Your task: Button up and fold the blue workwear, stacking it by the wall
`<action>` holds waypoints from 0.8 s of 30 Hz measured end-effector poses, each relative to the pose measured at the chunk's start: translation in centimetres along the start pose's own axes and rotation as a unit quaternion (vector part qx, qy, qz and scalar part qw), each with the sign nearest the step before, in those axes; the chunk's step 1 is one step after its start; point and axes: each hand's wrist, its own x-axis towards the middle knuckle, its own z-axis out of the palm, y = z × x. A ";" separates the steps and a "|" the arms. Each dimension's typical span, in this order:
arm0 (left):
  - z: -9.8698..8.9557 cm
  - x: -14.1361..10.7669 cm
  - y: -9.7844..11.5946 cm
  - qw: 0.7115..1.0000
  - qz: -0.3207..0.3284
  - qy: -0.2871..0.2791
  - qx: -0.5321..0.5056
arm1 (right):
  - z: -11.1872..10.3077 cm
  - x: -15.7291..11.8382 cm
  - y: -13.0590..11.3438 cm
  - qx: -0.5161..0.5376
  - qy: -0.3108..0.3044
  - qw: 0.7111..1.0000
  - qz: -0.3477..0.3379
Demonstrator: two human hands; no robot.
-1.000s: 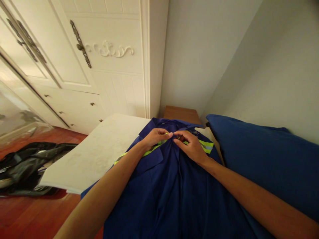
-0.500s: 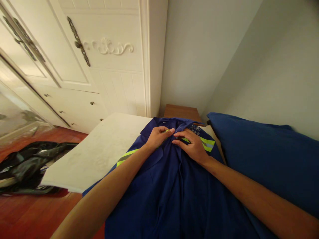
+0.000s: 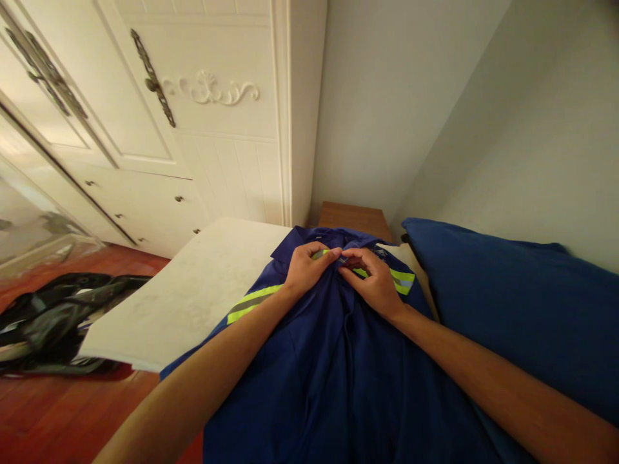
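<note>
A dark blue garment [image 3: 300, 361] with yellow-green and grey reflective stripes lies spread out, its collar at the far end. Near the collar, my left hand [image 3: 309, 265] pinches the cloth of the front between thumb and fingers. Close beside it on the right, my right hand [image 3: 370, 277] is closed on the front edge of the same garment, thumb and fingertips together. The fingertips of both hands almost meet. Whatever small part lies between them is too small to tell. White lettering shows partly beyond my right hand.
A white board-like surface [image 3: 193, 290] extends left under the garment. Blue cushion [image 3: 512, 309] at right; brown wooden stand [image 3: 355, 216] behind the collar. White wardrobe [image 3: 232, 161] at back left; open black bag [image 3: 62, 322] on the red floor [image 3: 58, 419].
My right hand's thumb and fingers have come together on the cloth and moved closer to my left hand. The garment's front and collar have shifted slightly.
</note>
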 end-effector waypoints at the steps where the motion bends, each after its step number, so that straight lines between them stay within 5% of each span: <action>1: 0.0 0.0 0.0 1.000 0.001 -0.003 -0.001 | 0.1 0.0 0.1 0.014 0.001 1.000 0.016; 16: 0.4 -0.6 0.9 1.000 0.001 0.007 0.024 | 0.6 -0.5 0.2 0.012 0.026 0.998 0.056; 24: -0.1 -0.2 0.8 0.994 -0.011 -0.106 -0.002 | 1.1 -0.8 -0.1 -0.084 0.038 0.996 0.021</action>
